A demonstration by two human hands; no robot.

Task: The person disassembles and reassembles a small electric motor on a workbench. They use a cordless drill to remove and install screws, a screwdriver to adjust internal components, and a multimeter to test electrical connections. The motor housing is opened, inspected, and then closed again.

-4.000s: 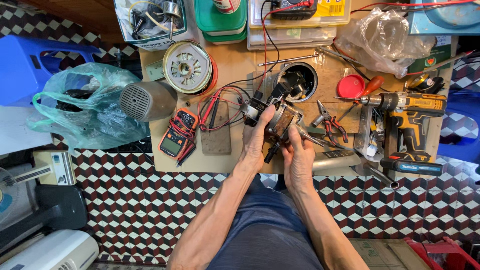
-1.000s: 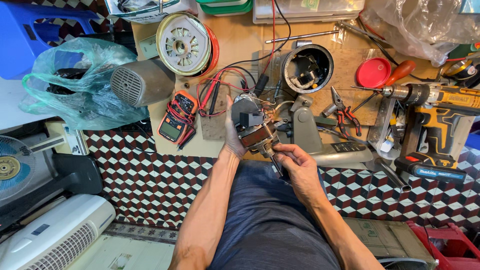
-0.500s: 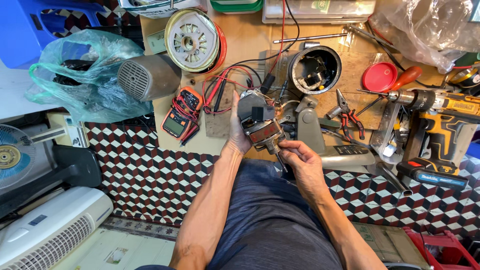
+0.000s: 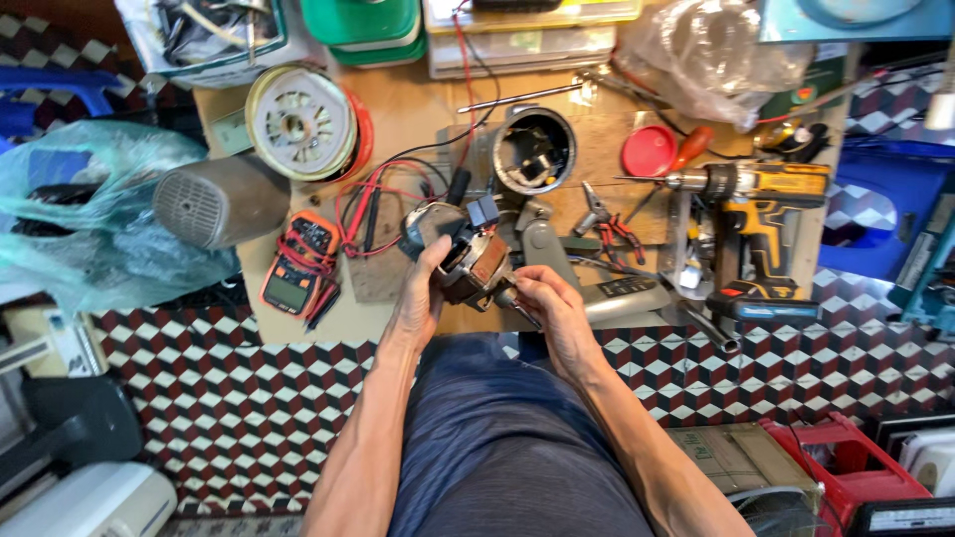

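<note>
We hold the small electric motor (image 4: pixel 466 257) above the near edge of the wooden workbench (image 4: pixel 418 109), just in front of our lap. Our left hand (image 4: pixel 423 298) is wrapped around the motor's left side, thumb up over its dark end cap. Our right hand (image 4: pixel 549 303) is closed in a pinch on a slim dark tool (image 4: pixel 519 310) whose tip meets the motor's lower right corner; we cannot tell what kind of tool it is.

Hazards from this position:

1. Tool slip. The motor is braced by one hand only, in the air. If the tip skates off, it will likely travel toward 9 o'clock, into the left palm.
2. Lead strain. Red and black wires (image 4: pixel 388 194) run from the motor toward 11 o'clock. Turning the motor may pull them taut or tear a joint.
3. Dragged instruments. The orange multimeter (image 4: pixel 298 264) lies at 9 o'clock near the bench edge, its leads mixed with those wires; a tug could pull it off.
4. Dropped parts. Anything freed at the motor's lower corner would fall onto our lap or the chequered floor (image 4: pixel 249 398), where it would be hard to spot.
5. Crowding. The red-handled pliers (image 4: pixel 607 224) and the yellow cordless drill (image 4: pixel 756 214) sit at 3 o'clock, close to the right elbow's path.
</note>
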